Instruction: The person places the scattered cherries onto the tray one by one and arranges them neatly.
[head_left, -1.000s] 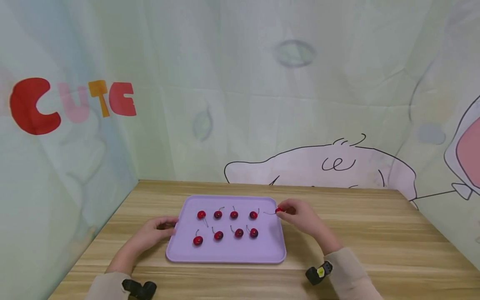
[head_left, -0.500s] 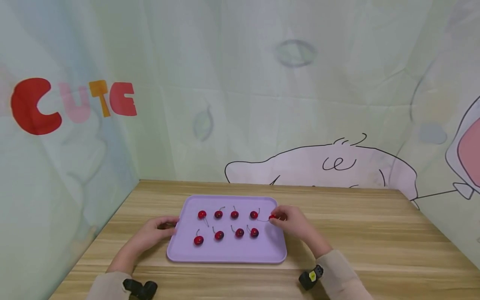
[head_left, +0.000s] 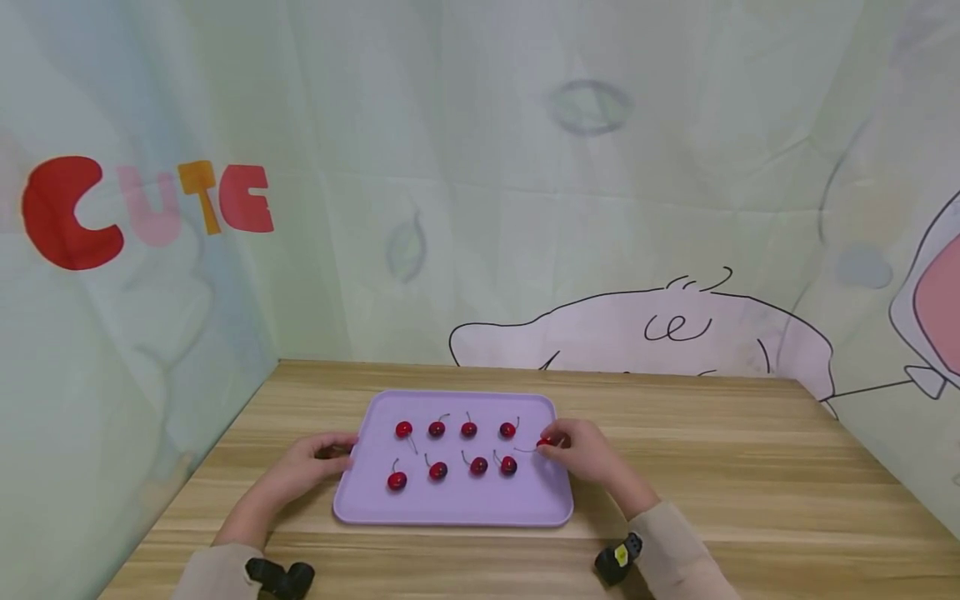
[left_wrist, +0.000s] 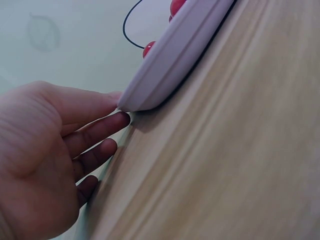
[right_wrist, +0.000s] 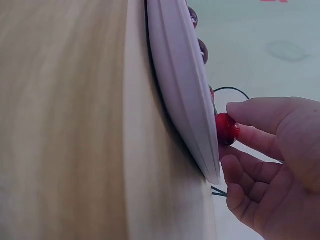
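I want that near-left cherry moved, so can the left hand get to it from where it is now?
Probably yes. The left hand rests at the purple tray's left edge, and the near-left cherry lies just inside with nothing between them but the low rim.

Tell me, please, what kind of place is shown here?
Probably a staged tabletop booth rather than a real kitchen: a wooden table enclosed by cartoon-printed cloth backdrops, with only a purple tray of cherries on it, handled by two hands.

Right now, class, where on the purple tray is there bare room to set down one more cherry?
The tray is bare along its near strip and at its right end, where the right hand pinches a cherry. The middle is crowded: eight cherries in two rows. The left hand touches the left rim.
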